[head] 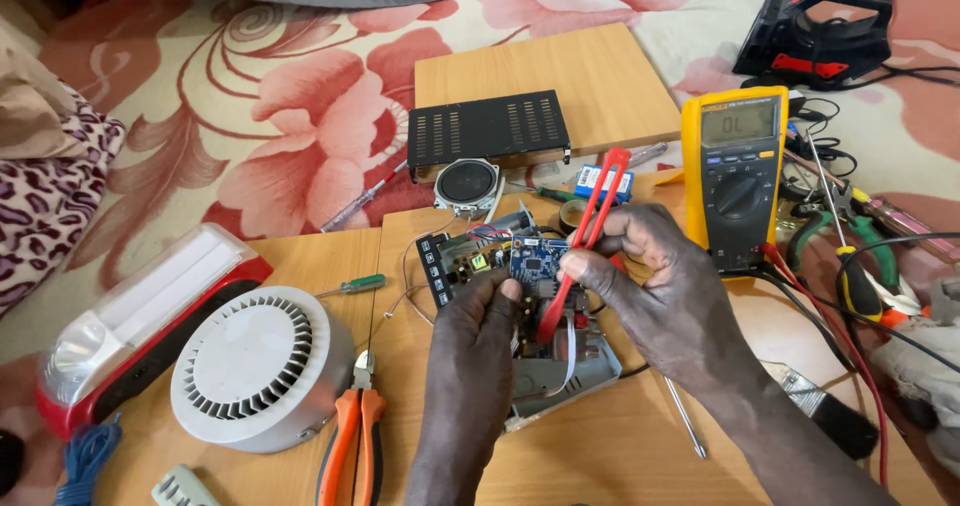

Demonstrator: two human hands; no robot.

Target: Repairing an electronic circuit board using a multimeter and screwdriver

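- Your left hand (478, 318) is closed on the small blue circuit board (538, 259), thumb tip on its lower left corner, holding it up over the opened device.
- Your right hand (655, 288) pinches the red tweezers (585, 238) between thumb and fingers; the tweezers run diagonally, upper end near the multimeter, lower tip down behind the board. Can't tell if the tip grips anything, it's hidden.
- The blue circuit board sits mid-frame, above the grey open casing (560, 381) on the wooden tabletop (620, 446), with thin wires trailing off to the left.
- Yellow multimeter (733, 176) stands just right of your right hand, red and black leads trailing toward the right edge.
- Black vented cover (488, 132) and round speaker (467, 184) lie behind the board.
- White round fan housing (258, 368) sits left, with a red and white lamp (140, 321) beside it.
- Orange-handled pliers (352, 436) lie near the front edge; a green-handled screwdriver (352, 286) lies above the fan housing.
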